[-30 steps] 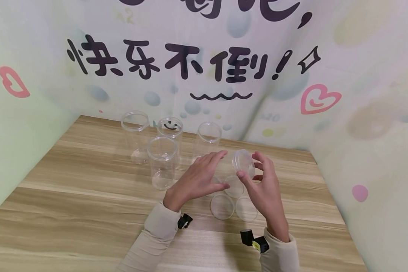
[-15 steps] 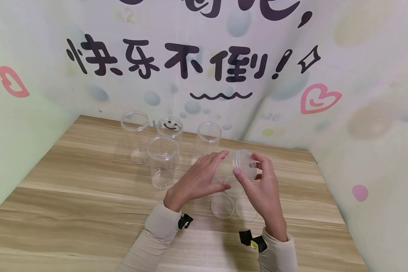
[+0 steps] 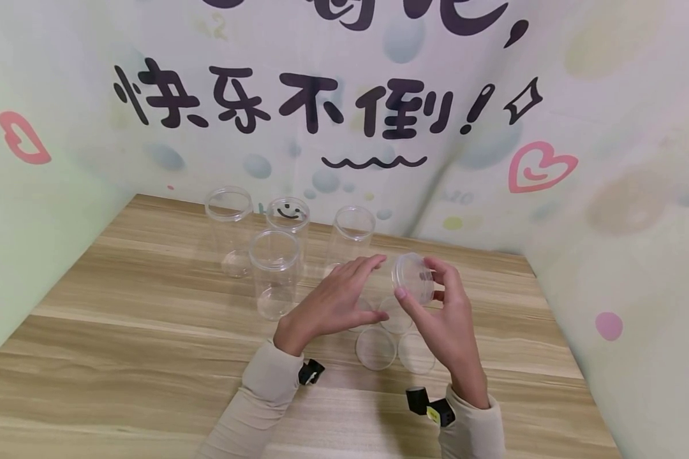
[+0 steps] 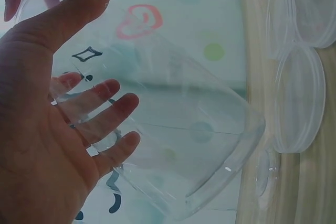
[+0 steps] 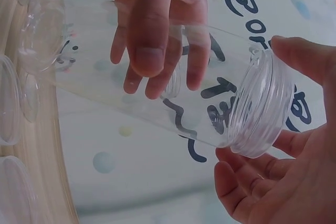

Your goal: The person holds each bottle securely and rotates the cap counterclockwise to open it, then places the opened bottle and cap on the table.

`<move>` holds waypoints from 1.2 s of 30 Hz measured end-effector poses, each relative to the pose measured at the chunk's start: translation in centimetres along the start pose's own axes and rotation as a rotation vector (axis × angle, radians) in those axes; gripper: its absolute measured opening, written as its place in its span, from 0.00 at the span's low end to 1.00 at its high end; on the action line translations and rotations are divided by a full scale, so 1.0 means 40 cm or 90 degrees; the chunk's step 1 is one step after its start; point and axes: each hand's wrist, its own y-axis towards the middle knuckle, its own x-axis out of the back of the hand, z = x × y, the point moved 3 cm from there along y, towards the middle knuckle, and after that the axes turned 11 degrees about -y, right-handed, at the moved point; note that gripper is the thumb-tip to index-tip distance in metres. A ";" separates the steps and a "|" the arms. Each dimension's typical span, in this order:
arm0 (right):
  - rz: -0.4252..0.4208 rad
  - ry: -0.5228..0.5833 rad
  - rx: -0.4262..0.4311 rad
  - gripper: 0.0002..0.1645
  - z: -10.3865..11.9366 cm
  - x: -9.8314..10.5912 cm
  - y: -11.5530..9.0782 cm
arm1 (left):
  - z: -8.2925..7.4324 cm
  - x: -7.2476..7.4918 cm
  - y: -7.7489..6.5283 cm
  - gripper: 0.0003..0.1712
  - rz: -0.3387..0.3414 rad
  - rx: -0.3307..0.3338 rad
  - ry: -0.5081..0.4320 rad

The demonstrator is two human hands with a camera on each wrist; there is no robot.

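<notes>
My left hand (image 3: 335, 303) holds a clear plastic jar (image 4: 194, 124) round its body, the thumb on one side and the fingers on the other. The jar is tipped over, its mouth towards my right hand (image 3: 448, 319). At that mouth my right hand grips a clear round lid (image 3: 411, 278) by its edge, thumb and fingers on opposite sides. In the right wrist view the lid (image 5: 265, 106) sits against the jar's rim; whether it is fully seated cannot be told. Several clear lids (image 3: 376, 348) lie flat on the table below both hands.
Several open clear jars stand upright at the back of the wooden table (image 3: 149, 357), among them a near jar (image 3: 274, 274) left of my left hand and a jar (image 3: 353, 226) behind it. A printed backdrop (image 3: 471, 210) rises behind the table.
My right hand has shifted slightly, its thumb moving a little left along the lid's edge, and the lid has turned slightly. The left hand and the standing jars stay nearly still.
</notes>
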 end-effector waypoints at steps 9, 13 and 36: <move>0.020 0.040 0.043 0.37 0.000 0.005 -0.002 | 0.000 0.001 -0.001 0.52 0.009 0.002 -0.019; 0.030 0.052 0.064 0.38 0.000 0.005 -0.003 | 0.001 0.000 0.000 0.52 0.009 0.000 -0.017; 0.062 0.025 0.029 0.46 -0.001 0.004 -0.002 | 0.003 -0.002 0.003 0.51 -0.001 0.002 -0.015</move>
